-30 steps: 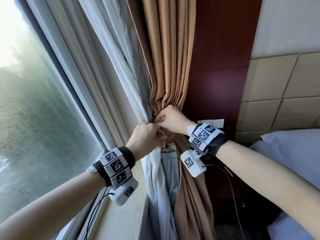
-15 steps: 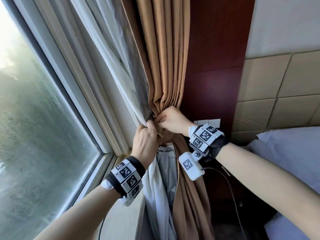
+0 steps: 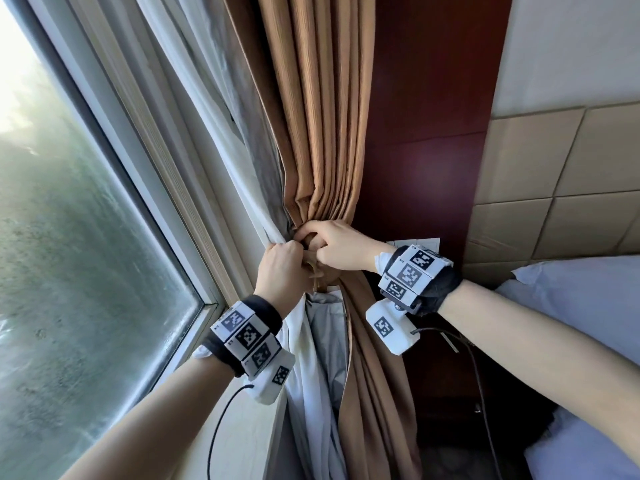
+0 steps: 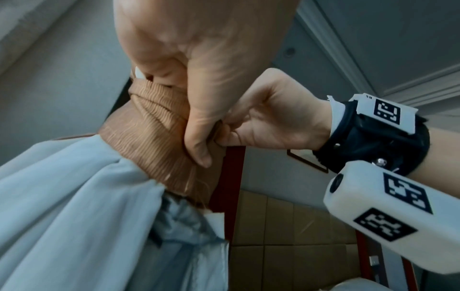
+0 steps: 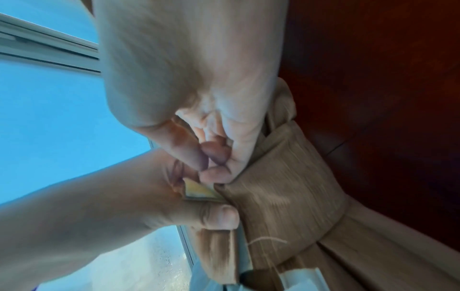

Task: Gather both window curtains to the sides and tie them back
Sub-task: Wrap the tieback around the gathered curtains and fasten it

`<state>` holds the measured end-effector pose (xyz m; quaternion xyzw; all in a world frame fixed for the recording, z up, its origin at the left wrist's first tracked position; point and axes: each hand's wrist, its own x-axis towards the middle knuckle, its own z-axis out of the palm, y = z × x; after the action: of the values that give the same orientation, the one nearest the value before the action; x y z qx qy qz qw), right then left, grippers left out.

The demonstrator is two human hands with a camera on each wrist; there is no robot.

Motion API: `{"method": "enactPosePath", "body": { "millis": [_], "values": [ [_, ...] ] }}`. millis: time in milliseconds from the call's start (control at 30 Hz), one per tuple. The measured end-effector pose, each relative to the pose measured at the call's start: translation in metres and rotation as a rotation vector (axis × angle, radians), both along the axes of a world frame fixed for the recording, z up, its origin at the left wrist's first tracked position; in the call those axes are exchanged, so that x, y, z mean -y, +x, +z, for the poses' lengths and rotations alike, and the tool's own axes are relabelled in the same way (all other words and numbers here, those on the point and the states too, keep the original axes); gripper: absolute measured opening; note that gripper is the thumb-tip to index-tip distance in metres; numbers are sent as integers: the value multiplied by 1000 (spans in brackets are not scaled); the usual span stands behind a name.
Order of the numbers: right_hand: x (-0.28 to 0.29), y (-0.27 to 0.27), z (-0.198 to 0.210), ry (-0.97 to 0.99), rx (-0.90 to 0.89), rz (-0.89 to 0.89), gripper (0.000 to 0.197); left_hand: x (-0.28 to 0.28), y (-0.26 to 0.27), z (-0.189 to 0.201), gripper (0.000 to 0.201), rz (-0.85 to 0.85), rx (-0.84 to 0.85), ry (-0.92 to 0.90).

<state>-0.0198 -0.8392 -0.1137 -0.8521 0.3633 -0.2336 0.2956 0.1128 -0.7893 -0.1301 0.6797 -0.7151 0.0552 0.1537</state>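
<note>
A tan curtain (image 3: pixel 325 133) and a white sheer curtain (image 3: pixel 214 140) hang bunched together at the window's right side. A tan tieback band (image 4: pixel 154 137) wraps the bundle at its waist. My left hand (image 3: pixel 282 268) grips the band's end at the front of the bundle, its thumb lying over the band (image 5: pixel 286 187) in the right wrist view. My right hand (image 3: pixel 332 244) pinches the band's other end right beside it, fingers curled. The two hands touch, and the band's fastening is hidden between them.
The window pane (image 3: pixel 69 237) and its frame (image 3: pixel 166 209) fill the left, with a sill (image 3: pixel 239 427) below. A dark red wood panel (image 3: pixel 426 150) stands behind the curtain. A bed with a pillow (image 3: pixel 571 306) is at the right, under a padded headboard wall (image 3: pixel 554 188).
My left hand has turned and its wrist has dropped lower while it keeps its grip at the band. The right hand has stayed at the bundle's waist.
</note>
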Motion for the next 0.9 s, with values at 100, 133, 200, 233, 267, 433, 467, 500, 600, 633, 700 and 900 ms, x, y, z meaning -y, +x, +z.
{"method": "enactPosePath", "body": {
  "millis": [100,133,200,233,267,433,467,500,600,633,700,900],
  "values": [
    [-6,-2,4,-46,-116,53,44,6,-1,7,21,-7,50,22],
    [-7,-3,4,-82,-144,64,49,8,-2,10,20,-4,74,33],
    [-8,-5,0,-129,-139,55,55,11,-2,15,21,0,103,62],
    [-8,-7,-3,-141,-111,44,54,13,-2,17,19,3,111,72],
    [-9,-9,-7,-165,-73,30,52,14,-3,19,17,10,123,96],
    [-20,-24,-38,-332,316,-109,35,19,-6,34,25,-59,202,292],
    [-23,-27,-45,-345,387,-162,27,19,-6,40,31,-78,210,355],
    [-23,-29,-51,-332,401,-199,20,21,-7,44,34,-98,203,411],
    [-22,-27,-69,-137,148,-198,35,23,-12,52,34,-137,148,492],
    [-21,-23,-74,-76,85,-188,41,23,-13,53,35,-142,151,485],
    [-18,-17,-82,-47,91,-227,48,23,-16,52,37,-149,191,464],
    [-12,-9,-91,-6,145,-276,39,22,-12,40,41,-117,125,386]
  ]
}}
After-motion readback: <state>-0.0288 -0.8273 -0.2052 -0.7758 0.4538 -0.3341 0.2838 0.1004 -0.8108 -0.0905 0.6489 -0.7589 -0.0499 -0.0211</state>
